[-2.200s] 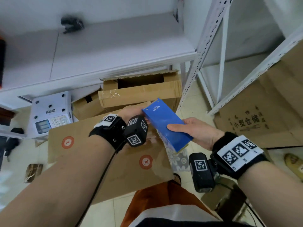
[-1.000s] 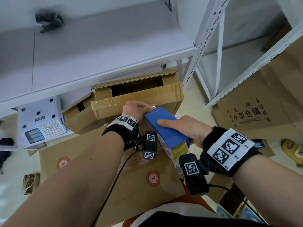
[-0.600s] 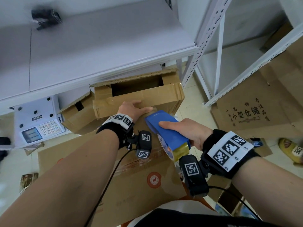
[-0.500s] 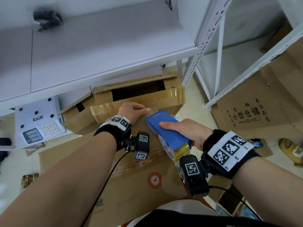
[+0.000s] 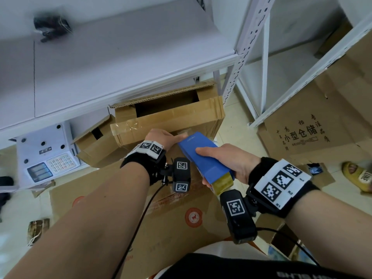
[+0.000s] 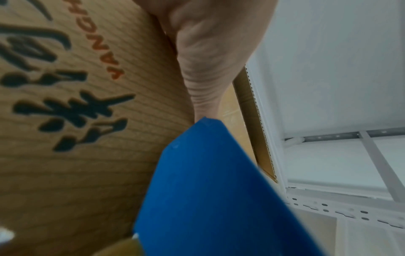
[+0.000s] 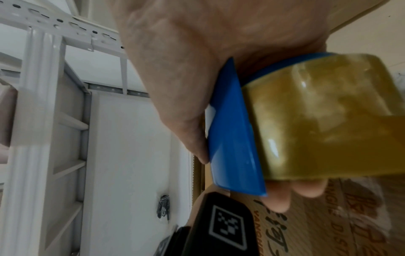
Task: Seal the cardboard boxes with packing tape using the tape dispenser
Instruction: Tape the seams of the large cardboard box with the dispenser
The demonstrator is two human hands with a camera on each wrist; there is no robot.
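My right hand (image 5: 225, 160) grips a blue tape dispenser (image 5: 203, 160) from above, thumb and fingers wrapped round its sides. A yellowish tape roll (image 5: 222, 183) sits at its rear end. The dispenser's nose lies at the far edge of a large brown cardboard box (image 5: 171, 218) with red round logos. My left hand (image 5: 161, 137) rests there with straight fingers reaching to the nose. In the left wrist view, the left hand (image 6: 208, 52) lies along the printed cardboard box (image 6: 76, 121) up to the dispenser (image 6: 208, 190). The right wrist view shows the dispenser (image 7: 232, 129) and tape roll (image 7: 317, 117) in my grip.
An open, partly taped box (image 5: 171, 117) stands just behind, under a white metal shelf rack (image 5: 120, 57). A smaller open box (image 5: 96, 141) and a white scale (image 5: 46, 156) sit at left. Flattened printed cardboard (image 5: 312, 127) leans at right, near a yellow slipper (image 5: 360, 176).
My right hand has brought the dispenser down and forward to the box's far edge. My left hand has slid right along that edge until its fingers meet the dispenser's nose.
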